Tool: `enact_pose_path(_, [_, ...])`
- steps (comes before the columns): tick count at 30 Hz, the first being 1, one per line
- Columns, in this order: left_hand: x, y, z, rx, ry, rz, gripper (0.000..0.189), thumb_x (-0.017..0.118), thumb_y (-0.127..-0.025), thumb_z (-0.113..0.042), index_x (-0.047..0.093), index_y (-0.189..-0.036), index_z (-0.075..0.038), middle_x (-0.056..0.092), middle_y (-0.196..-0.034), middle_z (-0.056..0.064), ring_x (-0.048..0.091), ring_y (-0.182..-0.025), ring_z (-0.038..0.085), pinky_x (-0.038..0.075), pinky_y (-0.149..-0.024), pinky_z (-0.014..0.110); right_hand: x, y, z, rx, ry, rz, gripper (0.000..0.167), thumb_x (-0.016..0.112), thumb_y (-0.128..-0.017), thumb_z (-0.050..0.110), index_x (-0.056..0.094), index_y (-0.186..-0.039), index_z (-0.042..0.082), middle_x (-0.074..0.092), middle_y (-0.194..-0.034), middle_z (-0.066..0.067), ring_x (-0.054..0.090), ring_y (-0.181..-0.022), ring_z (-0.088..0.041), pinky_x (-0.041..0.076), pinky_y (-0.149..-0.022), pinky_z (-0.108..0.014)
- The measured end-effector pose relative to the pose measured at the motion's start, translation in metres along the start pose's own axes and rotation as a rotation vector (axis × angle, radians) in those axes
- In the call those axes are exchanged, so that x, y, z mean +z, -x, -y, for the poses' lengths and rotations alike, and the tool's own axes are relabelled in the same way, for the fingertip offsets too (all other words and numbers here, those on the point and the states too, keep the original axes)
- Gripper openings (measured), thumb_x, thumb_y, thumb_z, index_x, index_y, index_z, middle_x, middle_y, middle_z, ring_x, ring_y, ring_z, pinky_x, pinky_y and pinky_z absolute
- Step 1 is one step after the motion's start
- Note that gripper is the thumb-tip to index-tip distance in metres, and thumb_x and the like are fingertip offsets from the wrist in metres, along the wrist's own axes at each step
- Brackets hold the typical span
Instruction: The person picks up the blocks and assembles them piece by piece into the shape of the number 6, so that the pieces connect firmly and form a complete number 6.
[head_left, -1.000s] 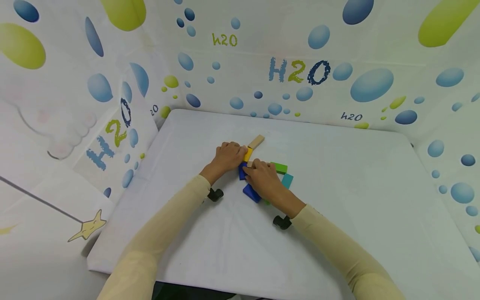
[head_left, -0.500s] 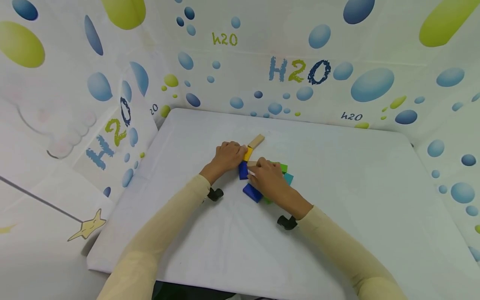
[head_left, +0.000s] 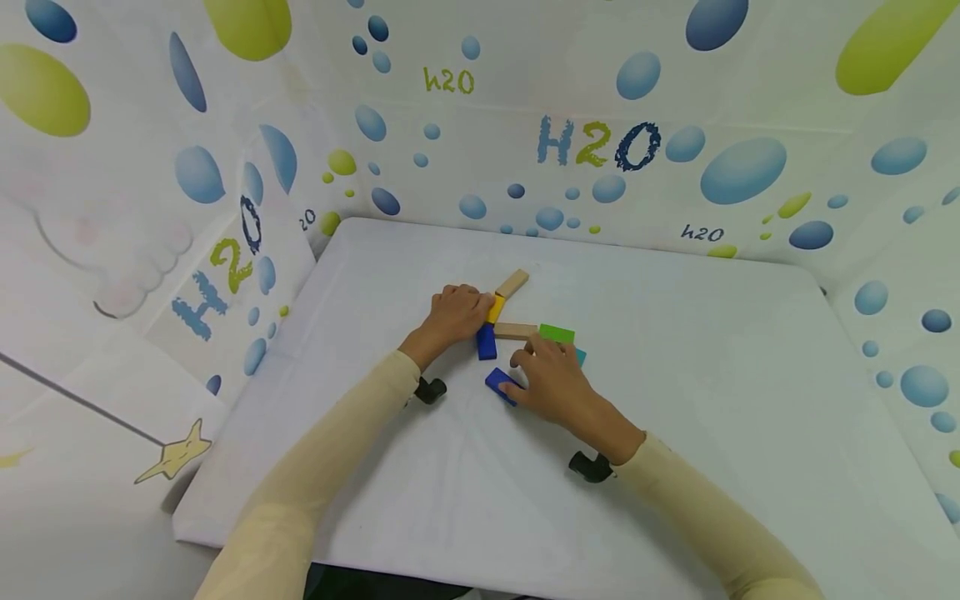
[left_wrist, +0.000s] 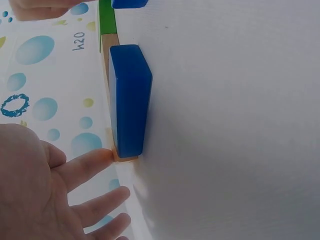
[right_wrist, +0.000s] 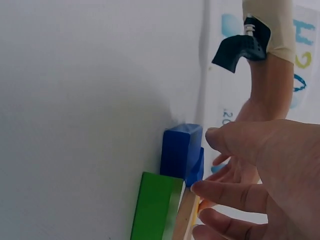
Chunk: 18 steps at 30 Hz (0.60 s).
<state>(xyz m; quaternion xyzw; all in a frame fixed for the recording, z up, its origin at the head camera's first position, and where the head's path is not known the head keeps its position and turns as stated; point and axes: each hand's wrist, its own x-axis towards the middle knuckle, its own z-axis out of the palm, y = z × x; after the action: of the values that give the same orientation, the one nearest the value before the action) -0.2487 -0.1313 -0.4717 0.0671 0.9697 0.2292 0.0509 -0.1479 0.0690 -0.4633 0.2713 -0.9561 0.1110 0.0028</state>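
In the head view my left hand [head_left: 457, 312] touches the yellow block [head_left: 497, 308] with its fingertips. The left wrist view shows those fingers straight, beside the end of an upright-edged blue block [left_wrist: 131, 100]. My right hand [head_left: 557, 385] is over the lower blue block [head_left: 498, 382], thumb near its face. Its fingers are spread and loosely bent in the right wrist view, with a gap between the thumb and the blue block [right_wrist: 177, 150]. A second blue block [head_left: 487, 342] joins the yellow one and a plain wooden block [head_left: 515, 331]. A green block [head_left: 557, 333] adjoins it.
Another plain wooden block [head_left: 513, 284] extends from the yellow one towards the back. A teal block [head_left: 581, 357] is partly behind my right hand. White cloth [head_left: 712, 350] covers the table, with a printed wall [head_left: 525, 50] behind.
My right hand has left the plain wooden block and moved towards me and to the right, over the lower blue block. My left hand and the visible blocks stay in place.
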Motion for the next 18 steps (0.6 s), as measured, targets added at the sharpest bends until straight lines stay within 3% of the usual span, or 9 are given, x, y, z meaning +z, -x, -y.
enact_pose_path(10, [0.0011, 0.0002, 0.0012, 0.001, 0.001, 0.003, 0.061, 0.028, -0.114, -0.045, 0.065, -0.142, -0.006, 0.058, -0.15, 0.016, 0.045, -0.14, 0.04, 0.034, -0.114, 0.058, 0.0095, 0.0029, 0.0053, 0.031, 0.033, 0.018, 0.041, 0.079, -0.093, 0.048, 0.073, -0.116, 0.015, 0.061, -0.119, -0.008, 0.062, -0.114, -0.028, 0.044, -0.106, -0.06])
enact_pose_path(18, [0.0001, 0.0016, 0.0019, -0.004, 0.018, 0.005, 0.061, 0.029, -0.114, -0.046, 0.064, -0.143, -0.005, 0.057, -0.151, 0.015, 0.044, -0.142, 0.039, 0.032, -0.115, 0.058, 0.0105, 0.0023, 0.009, 0.032, 0.031, 0.011, 0.039, 0.08, -0.093, 0.045, 0.073, -0.115, 0.014, 0.063, -0.118, -0.009, 0.061, -0.112, -0.029, 0.045, -0.104, -0.059])
